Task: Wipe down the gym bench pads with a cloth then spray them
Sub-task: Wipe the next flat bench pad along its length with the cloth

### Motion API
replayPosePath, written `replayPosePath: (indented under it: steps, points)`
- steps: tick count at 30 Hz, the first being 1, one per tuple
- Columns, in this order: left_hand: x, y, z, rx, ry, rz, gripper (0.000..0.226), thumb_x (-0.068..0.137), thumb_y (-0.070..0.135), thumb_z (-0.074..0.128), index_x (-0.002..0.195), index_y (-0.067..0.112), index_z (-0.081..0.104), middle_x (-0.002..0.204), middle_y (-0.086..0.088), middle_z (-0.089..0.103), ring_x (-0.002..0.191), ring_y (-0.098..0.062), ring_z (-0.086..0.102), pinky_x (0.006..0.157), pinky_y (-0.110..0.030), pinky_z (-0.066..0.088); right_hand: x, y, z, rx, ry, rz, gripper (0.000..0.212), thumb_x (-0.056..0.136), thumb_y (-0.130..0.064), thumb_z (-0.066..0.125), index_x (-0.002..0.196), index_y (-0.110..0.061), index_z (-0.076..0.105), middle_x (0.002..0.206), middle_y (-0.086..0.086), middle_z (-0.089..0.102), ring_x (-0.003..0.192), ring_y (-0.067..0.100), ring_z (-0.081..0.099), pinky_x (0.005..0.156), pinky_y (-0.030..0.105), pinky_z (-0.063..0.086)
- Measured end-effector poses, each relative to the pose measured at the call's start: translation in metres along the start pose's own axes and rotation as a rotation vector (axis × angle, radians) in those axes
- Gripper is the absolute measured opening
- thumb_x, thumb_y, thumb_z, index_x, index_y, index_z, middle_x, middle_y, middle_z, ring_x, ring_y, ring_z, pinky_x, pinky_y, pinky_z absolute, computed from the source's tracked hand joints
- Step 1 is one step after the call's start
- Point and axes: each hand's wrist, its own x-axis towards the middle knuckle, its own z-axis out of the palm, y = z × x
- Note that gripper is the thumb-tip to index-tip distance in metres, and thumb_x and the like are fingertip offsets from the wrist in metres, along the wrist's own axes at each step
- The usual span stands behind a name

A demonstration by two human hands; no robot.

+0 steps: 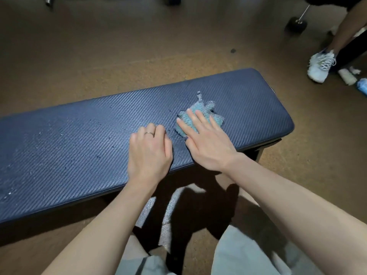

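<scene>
- Right hand [206, 139], fingers [198, 118] straight, pressed a crumpled teal cloth [200, 114] onto the dark-blue textured bench [79, 139]; left hand [150, 149], fingers curled, rested alongside.
- Wiping step; droplets remained leftward, likely needing strokes there.

One head-worn camera looks forward and steeply down, close over the bench pad [139, 126], which crosses the middle of the frame. Brown floor [99, 46] fills the upper part.

A white sneaker [321, 65] (another person's) stands on the brown floor [99, 56] near a black dumbbell [296, 24].
</scene>
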Motion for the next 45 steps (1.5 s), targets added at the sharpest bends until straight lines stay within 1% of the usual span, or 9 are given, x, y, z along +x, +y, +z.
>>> replayPosePath:
  steps: [13,19,24,28,33,38,40,42,45]
  points:
    - [0.0,0.002,0.003,0.006,0.088,-0.009,0.015,0.098,0.019,0.049,0.085,0.011,0.052,0.082,-0.008,0.052,0.076,-0.029,0.046,0.071,-0.043,0.034,0.15,0.012,-0.027,0.039,-0.058,-0.075,0.057,0.107,-0.036,0.017,0.163,-0.029,0.011,0.171,0.007,0.005,0.158,0.024,0.0,0.127,0.045,-0.004]
    - [-0.002,0.005,0.002,0.009,0.06,-0.059,0.018,0.099,0.021,0.046,0.087,0.01,0.054,0.084,-0.01,0.055,0.079,-0.032,0.05,0.074,-0.045,0.037,0.084,0.01,-0.016,0.07,-0.037,-0.089,0.059,0.106,-0.035,0.02,0.163,-0.025,0.01,0.171,0.008,-0.002,0.157,0.025,-0.006,0.127,0.046,-0.003]
    - [-0.002,0.005,0.001,-0.001,0.03,-0.086,0.018,0.099,0.022,0.044,0.087,0.011,0.053,0.084,-0.008,0.056,0.079,-0.031,0.051,0.075,-0.043,0.035,-0.028,-0.004,0.009,0.072,0.046,-0.076,0.064,0.099,-0.036,0.022,0.161,-0.019,0.025,0.169,0.014,0.014,0.157,0.031,0.01,0.126,0.051,0.013]
    - [-0.002,0.006,0.0,-0.018,0.029,-0.092,0.018,0.1,0.022,0.044,0.086,0.012,0.052,0.084,-0.008,0.055,0.079,-0.031,0.05,0.075,-0.044,0.037,-0.046,-0.01,0.023,0.033,0.106,-0.061,0.06,0.1,-0.032,0.031,0.159,-0.018,0.033,0.167,0.014,0.023,0.155,0.032,0.02,0.124,0.052,0.02]
    - [0.0,0.005,0.003,-0.002,0.036,-0.089,0.017,0.098,0.021,0.046,0.086,0.012,0.051,0.083,-0.009,0.054,0.079,-0.032,0.05,0.074,-0.046,0.036,0.012,-0.006,0.013,0.051,0.064,-0.199,0.062,0.098,-0.034,0.03,0.159,-0.022,0.032,0.168,0.01,0.023,0.155,0.031,0.018,0.126,0.05,0.013]
    - [0.002,0.004,0.004,0.009,0.04,-0.067,0.015,0.096,0.019,0.048,0.085,0.01,0.052,0.083,-0.011,0.053,0.078,-0.032,0.048,0.073,-0.045,0.035,0.119,-0.019,-0.008,0.03,0.001,-0.165,0.057,0.106,-0.035,0.024,0.162,-0.027,0.016,0.171,0.006,0.01,0.157,0.026,0.006,0.127,0.046,0.001]
    - [0.001,0.003,0.004,0.003,0.051,-0.057,0.015,0.096,0.018,0.048,0.085,0.009,0.052,0.083,-0.01,0.053,0.077,-0.031,0.047,0.073,-0.045,0.035,0.153,-0.021,-0.014,0.015,0.004,-0.124,0.056,0.106,-0.036,0.021,0.161,-0.027,0.023,0.165,0.011,0.026,0.153,0.029,0.021,0.125,0.048,0.01]
    - [0.001,0.002,0.004,-0.008,0.065,-0.049,0.016,0.096,0.017,0.047,0.084,0.009,0.052,0.082,-0.01,0.053,0.076,-0.031,0.047,0.072,-0.045,0.035,0.173,-0.017,-0.018,0.003,0.038,-0.094,0.051,0.105,-0.036,0.022,0.15,-0.025,0.041,0.147,0.012,0.049,0.135,0.032,0.043,0.114,0.047,0.026]
    - [0.001,0.002,0.004,-0.007,0.065,-0.059,0.016,0.096,0.017,0.047,0.084,0.008,0.052,0.082,-0.011,0.053,0.076,-0.031,0.047,0.072,-0.045,0.035,0.181,-0.01,-0.023,0.011,0.071,-0.095,0.046,0.104,-0.035,0.022,0.134,-0.021,0.053,0.132,0.011,0.057,0.121,0.032,0.051,0.103,0.046,0.033]
